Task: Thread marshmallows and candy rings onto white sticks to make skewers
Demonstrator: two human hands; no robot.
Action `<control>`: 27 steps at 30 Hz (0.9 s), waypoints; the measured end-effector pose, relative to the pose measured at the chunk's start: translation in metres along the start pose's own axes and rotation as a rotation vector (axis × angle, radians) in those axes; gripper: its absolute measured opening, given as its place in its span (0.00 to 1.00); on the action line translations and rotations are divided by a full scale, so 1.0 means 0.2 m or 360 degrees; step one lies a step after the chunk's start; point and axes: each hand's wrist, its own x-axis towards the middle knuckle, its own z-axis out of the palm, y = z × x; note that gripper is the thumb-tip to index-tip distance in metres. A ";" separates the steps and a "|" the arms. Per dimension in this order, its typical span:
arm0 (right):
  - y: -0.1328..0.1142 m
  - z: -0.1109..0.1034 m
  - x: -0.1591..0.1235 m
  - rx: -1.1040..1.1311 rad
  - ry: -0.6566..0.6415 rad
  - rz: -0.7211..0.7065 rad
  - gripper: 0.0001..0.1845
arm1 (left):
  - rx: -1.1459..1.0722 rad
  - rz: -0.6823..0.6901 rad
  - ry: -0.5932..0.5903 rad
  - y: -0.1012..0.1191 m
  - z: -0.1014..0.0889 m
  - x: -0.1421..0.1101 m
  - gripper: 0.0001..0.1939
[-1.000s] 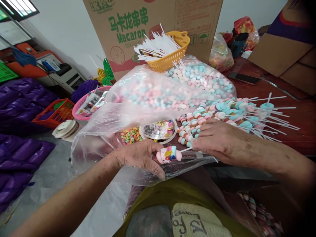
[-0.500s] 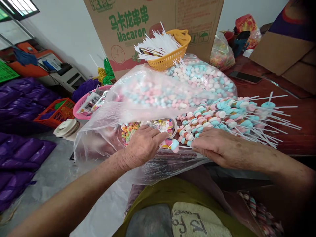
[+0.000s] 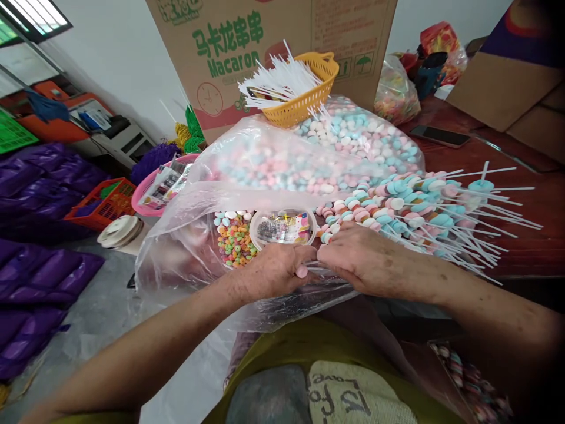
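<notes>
My left hand point(image 3: 278, 270) is closed at the middle of the work area, with a pink candy point(image 3: 301, 271) showing at its fingertips. My right hand point(image 3: 364, 259) meets it from the right, its fingers pinched round a thin white stick that they mostly cover. The fingertips of both hands nearly touch. Just beyond them stands a round clear tub point(image 3: 283, 228) with printed wrappers inside. Beside the tub lie small colourful ring candies point(image 3: 238, 241). Behind my right hand is a pile of candy skewers point(image 3: 406, 203) in pink, blue, white and brown, sticks pointing right.
A large clear bag point(image 3: 265, 156) of pastel candies fills the table's middle, with a yellow basket point(image 3: 300, 109) of white sticks on top. Behind rises a cardboard box point(image 3: 282, 29). A phone point(image 3: 441, 136) lies at right; a pink basket point(image 3: 143, 200) and purple packages point(image 3: 44, 282) are at left.
My left hand has moved down and right, and my right hand left, so they now meet at the stick. The tub and ring candies are more uncovered.
</notes>
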 end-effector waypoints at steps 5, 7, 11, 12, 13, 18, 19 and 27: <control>0.02 0.02 0.01 0.0010 0.0097 -0.0063 0.09 | -0.0734 -0.0153 -0.0095 -0.03 -0.06 -0.01 0.31; 0.06 0.02 -0.02 0.0085 0.0172 -0.0137 0.12 | -0.0915 -0.0156 -0.0258 -0.07 -0.10 -0.04 0.37; 0.12 0.03 -0.08 0.0300 0.0226 -0.0197 0.17 | -0.1157 -0.0239 -0.0658 -0.13 -0.12 -0.11 0.17; 0.13 0.03 -0.09 0.0341 0.0211 -0.0202 0.18 | -0.1239 -0.0271 -0.0701 -0.13 -0.12 -0.12 0.15; 0.13 0.04 -0.09 0.0376 0.0203 -0.0213 0.18 | -0.1323 -0.0304 -0.0727 -0.14 -0.12 -0.13 0.15; 0.15 0.04 -0.11 0.0410 0.0283 -0.0330 0.17 | -0.1462 -0.0261 -0.0845 -0.14 -0.13 -0.14 0.18; 0.14 0.03 -0.12 0.0388 0.0292 -0.0335 0.16 | -0.1359 -0.0208 -0.0758 -0.14 -0.14 -0.14 0.20; 0.07 0.04 -0.15 0.0165 0.0466 -0.0207 0.14 | -0.0358 0.0130 0.0088 -0.10 -0.20 -0.16 0.23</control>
